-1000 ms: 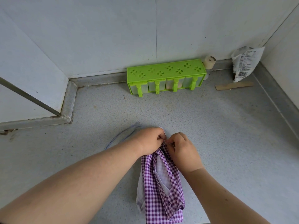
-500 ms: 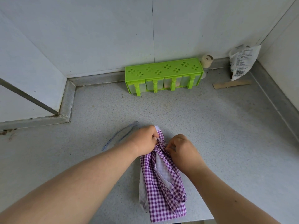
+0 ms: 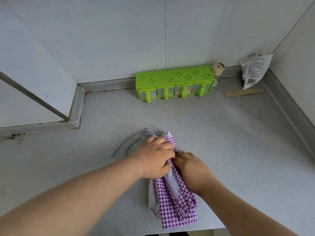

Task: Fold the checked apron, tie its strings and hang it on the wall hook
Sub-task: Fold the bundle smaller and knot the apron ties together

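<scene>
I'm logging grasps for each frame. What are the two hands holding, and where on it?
Both hold the checked apron on the counter: the left hand grips its bunched upper end, the right hand pinches the fabric just beside it.

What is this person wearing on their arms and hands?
Nothing that shows: both forearms are bare up to the frame edge, with no sleeves. The left hand and right hand have no gloves, and no rings, watch or bracelets are visible.
</scene>
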The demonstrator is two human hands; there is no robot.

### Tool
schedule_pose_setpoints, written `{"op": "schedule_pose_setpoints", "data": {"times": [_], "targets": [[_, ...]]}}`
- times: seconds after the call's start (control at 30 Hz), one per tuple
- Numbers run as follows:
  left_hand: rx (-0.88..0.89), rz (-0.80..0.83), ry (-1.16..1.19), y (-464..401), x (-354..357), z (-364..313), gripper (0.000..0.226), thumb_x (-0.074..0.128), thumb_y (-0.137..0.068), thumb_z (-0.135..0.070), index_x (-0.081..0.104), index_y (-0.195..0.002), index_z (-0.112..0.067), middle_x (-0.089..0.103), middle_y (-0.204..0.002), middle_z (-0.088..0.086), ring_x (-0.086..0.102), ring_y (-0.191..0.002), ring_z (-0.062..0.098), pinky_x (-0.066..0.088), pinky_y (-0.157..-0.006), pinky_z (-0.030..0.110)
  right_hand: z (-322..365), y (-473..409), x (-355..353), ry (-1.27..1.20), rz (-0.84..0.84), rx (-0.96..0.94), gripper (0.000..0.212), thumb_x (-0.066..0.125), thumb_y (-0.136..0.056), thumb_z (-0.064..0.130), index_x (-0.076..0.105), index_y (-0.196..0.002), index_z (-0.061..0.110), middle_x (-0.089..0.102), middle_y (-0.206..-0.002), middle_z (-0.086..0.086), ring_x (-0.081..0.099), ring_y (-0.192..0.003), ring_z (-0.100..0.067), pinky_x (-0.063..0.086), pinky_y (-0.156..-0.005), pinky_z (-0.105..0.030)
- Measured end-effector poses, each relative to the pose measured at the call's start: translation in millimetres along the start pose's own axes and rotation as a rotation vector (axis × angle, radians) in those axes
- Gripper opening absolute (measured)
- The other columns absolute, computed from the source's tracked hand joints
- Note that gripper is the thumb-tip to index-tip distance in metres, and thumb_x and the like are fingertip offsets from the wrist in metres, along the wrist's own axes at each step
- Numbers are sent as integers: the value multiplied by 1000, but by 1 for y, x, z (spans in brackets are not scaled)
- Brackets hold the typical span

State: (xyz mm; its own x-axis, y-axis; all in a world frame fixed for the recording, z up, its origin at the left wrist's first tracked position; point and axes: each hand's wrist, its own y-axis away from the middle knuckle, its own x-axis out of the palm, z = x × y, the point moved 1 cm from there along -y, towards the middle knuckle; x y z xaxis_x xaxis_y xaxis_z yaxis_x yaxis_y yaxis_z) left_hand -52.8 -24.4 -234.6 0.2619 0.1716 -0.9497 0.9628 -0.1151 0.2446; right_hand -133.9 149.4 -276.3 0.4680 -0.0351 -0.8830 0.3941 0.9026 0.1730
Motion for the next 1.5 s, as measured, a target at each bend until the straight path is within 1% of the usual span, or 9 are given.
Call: {"op": "schedule_pose_setpoints", "data": {"times": [0.27, 0.4, 0.53, 0.7, 0.83, 1.07, 1.2, 1.37, 1.5], "targets": [[-36, 179, -25, 11, 3, -3, 33, 36, -106, -45, 61, -115, -26, 57, -112, -10, 45, -113, 17, 31, -110, 41, -2, -6, -4, 15, 100, 82, 36, 42, -104, 42, 56, -136, 35, 62, -126, 8, 60, -113, -20, 49, -98, -33], [-153, 203, 30, 12, 5, -9, 35, 45, -104, -45, 56, -129, -25, 61, -130, -2, 47, -126, 21, 31, -117, 44, 9, -4, -14, 47, 190, 95, 74, 24, -82, 71, 47, -145, 40, 57, -126, 3, 62, -110, -22, 51, -97, -36], [-192, 243, 15, 15, 8, -13, 34, 56, -98, -41, 58, -127, -23, 61, -129, 0, 50, -126, 22, 34, -118, 45, 19, -6, -15, 123, 277, 147, 99, 48, -68, 86, 30, -154, 41, 50, -135, 2, 57, -120, -25, 48, -104, -42], [-484, 121, 456, 20, 21, -13, 34, 73, -90, -26, 54, -118, -30, 63, -110, -6, 64, -96, 14, 57, -86, 36, 44, 3, -6, 192, 149, 182, 74, 61, -76, 69, 47, -134, 25, 52, -126, 2, 56, -113, -24, 47, -103, -41], [-528, 88, 623, 25, 29, -14, 39, 72, -88, -9, 52, -113, -31, 54, -120, -6, 59, -100, 10, 52, -88, 27, 42, 18, 13, -5, 185, 61, 71, 63, -81, 64, 50, -142, 30, 41, -140, 8, 51, -121, -19, 48, -106, -38], [-728, 46, 661, 33, 43, -8, 36, 73, -91, -15, 46, -111, -25, 48, -107, -6, 52, -84, 6, 36, -63, 22, 44, 22, 18, 242, 323, 56, 110, 44, -79, 86, -3, -163, 33, 14, -165, -1, 26, -147, -28, 24, -120, -50], [-803, 156, 636, 39, 55, -10, 29, 68, -99, -36, 56, -121, -20, 62, -101, -7, 63, -92, 14, 50, -78, 30, 60, 24, 26, 285, 351, 157, 106, 34, -84, 83, -12, -163, 29, -2, -168, -1, 21, -146, -30, 20, -120, -50], [-789, 308, 757, 41, 42, 3, 24, 64, -92, -40, 60, -108, -23, 66, -102, -2, 63, -94, 13, 52, -85, 32, 68, 13, 7, 105, 267, 159, 79, 47, -81, 66, 36, -150, 30, 37, -140, 0, 43, -126, -25, 35, -116, -47], [-966, 60, 1058, 35, 39, 21, 32, 54, -86, -51, 69, -89, -24, 74, -93, 3, 69, -89, 23, 56, -90, 41, 58, -6, -26, -31, -75, 133, 35, 43, -96, 49, 55, -123, 31, 51, -118, 10, 49, -111, -14, 41, -108, -37]]}}
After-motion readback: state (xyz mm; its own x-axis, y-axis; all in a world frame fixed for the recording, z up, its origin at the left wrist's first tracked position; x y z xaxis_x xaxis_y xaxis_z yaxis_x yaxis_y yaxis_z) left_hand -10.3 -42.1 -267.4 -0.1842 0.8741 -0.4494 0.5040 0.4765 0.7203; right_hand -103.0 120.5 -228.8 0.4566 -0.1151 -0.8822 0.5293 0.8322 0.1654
